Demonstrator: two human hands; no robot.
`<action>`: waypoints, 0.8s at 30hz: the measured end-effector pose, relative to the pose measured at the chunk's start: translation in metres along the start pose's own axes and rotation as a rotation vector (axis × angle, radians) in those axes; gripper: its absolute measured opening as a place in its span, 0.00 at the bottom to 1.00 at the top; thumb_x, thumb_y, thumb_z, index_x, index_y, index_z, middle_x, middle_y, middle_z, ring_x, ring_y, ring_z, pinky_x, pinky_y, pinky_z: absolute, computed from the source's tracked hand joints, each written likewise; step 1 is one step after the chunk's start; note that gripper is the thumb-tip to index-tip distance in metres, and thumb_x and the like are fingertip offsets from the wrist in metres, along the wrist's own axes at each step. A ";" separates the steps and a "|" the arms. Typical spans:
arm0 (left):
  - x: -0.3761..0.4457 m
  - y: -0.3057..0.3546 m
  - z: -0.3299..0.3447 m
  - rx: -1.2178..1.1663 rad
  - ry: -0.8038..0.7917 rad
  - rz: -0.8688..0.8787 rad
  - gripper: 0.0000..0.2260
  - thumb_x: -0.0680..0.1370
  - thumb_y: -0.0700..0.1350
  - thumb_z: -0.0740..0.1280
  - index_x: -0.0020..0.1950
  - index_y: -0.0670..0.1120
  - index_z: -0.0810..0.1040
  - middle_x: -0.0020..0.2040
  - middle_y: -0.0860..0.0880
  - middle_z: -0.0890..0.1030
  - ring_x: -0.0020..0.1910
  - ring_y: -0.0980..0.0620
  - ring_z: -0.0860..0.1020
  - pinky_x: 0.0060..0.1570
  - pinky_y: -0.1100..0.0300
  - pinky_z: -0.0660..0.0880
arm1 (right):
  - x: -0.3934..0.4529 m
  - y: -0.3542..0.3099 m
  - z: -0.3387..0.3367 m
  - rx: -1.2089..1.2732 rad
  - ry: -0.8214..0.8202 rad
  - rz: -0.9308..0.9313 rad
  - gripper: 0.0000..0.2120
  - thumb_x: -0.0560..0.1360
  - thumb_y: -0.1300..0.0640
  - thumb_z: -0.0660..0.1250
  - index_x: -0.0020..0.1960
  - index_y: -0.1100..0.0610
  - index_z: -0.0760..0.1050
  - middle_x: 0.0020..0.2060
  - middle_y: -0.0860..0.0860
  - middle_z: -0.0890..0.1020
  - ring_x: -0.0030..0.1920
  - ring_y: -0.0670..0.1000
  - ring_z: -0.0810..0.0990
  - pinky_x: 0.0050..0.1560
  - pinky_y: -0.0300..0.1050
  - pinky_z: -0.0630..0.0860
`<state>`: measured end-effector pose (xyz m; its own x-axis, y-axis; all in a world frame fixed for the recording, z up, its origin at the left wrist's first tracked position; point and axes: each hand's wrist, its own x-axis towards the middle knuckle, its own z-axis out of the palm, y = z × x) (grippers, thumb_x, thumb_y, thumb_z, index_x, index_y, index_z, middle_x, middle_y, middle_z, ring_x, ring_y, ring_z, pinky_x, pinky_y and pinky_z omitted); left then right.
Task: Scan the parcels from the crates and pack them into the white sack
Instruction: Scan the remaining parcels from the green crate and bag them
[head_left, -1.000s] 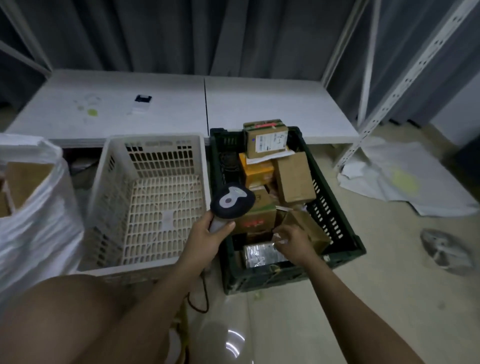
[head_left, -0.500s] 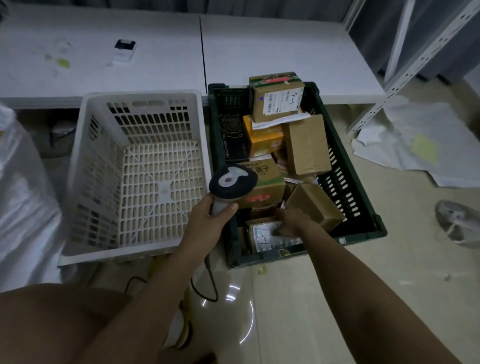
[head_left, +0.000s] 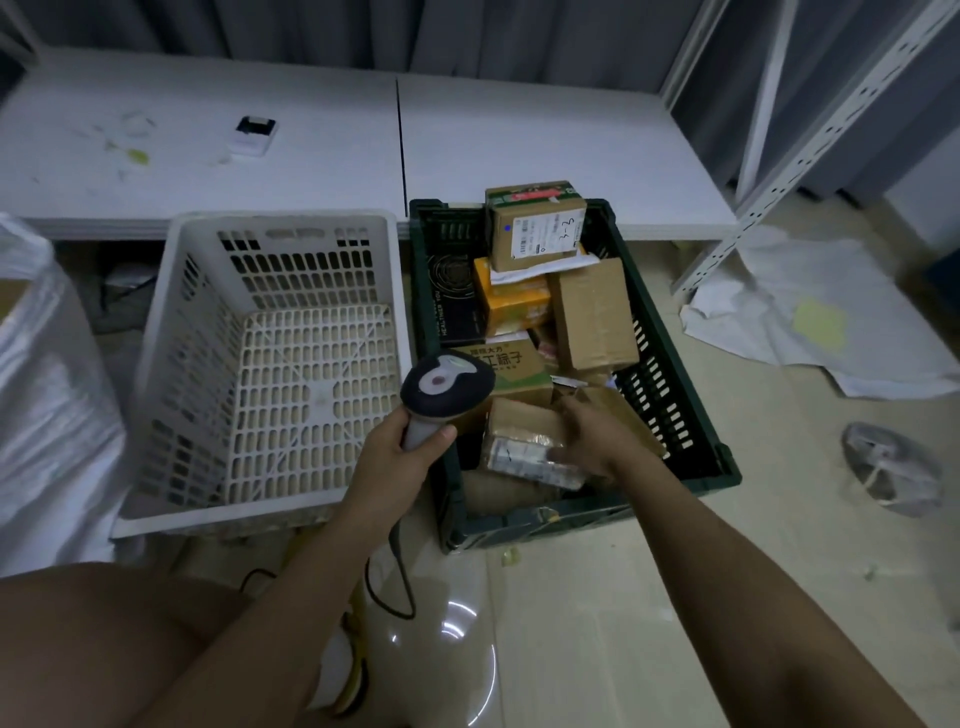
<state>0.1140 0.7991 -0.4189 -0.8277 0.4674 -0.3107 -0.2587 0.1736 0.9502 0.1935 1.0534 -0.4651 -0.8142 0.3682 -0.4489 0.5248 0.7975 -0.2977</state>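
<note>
The left hand (head_left: 400, 457) is gripping the scanner (head_left: 447, 387) by its handle, fingers curled round it, head hovering over the near left corner of the green crate (head_left: 691, 415). The right hand (head_left: 597, 441) is reaching into that crate and holding a taped parcel (head_left: 519, 441), thumb on its label. Further parcels are lying behind it in the crate. The white crate (head_left: 182, 338) is standing just beside, left; the sack (head_left: 47, 364) is sitting at far left.

Single head-worn view looks steeply down, close over the floor.
</note>
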 end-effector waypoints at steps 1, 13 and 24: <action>-0.001 0.002 -0.002 -0.016 0.013 0.002 0.12 0.77 0.44 0.69 0.55 0.59 0.75 0.48 0.63 0.80 0.47 0.65 0.78 0.42 0.68 0.73 | -0.006 -0.001 -0.008 0.133 0.069 0.011 0.31 0.70 0.48 0.74 0.70 0.51 0.68 0.61 0.52 0.78 0.56 0.52 0.77 0.53 0.46 0.75; -0.025 0.023 -0.030 -0.175 0.162 0.017 0.11 0.77 0.43 0.68 0.60 0.50 0.76 0.53 0.50 0.82 0.51 0.53 0.80 0.50 0.55 0.77 | -0.072 -0.101 -0.004 1.217 0.074 0.031 0.25 0.77 0.49 0.69 0.71 0.50 0.68 0.59 0.54 0.81 0.52 0.50 0.84 0.49 0.45 0.82; -0.033 0.025 -0.059 -0.247 0.136 -0.024 0.08 0.76 0.44 0.70 0.54 0.50 0.78 0.50 0.51 0.84 0.46 0.53 0.83 0.45 0.57 0.79 | -0.084 -0.162 0.022 1.417 0.062 0.022 0.14 0.77 0.62 0.67 0.57 0.51 0.65 0.52 0.55 0.81 0.48 0.55 0.83 0.42 0.47 0.81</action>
<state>0.1055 0.7365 -0.3831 -0.8748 0.3421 -0.3431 -0.3788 -0.0413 0.9246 0.1827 0.8829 -0.3972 -0.7928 0.4235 -0.4384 0.3084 -0.3416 -0.8878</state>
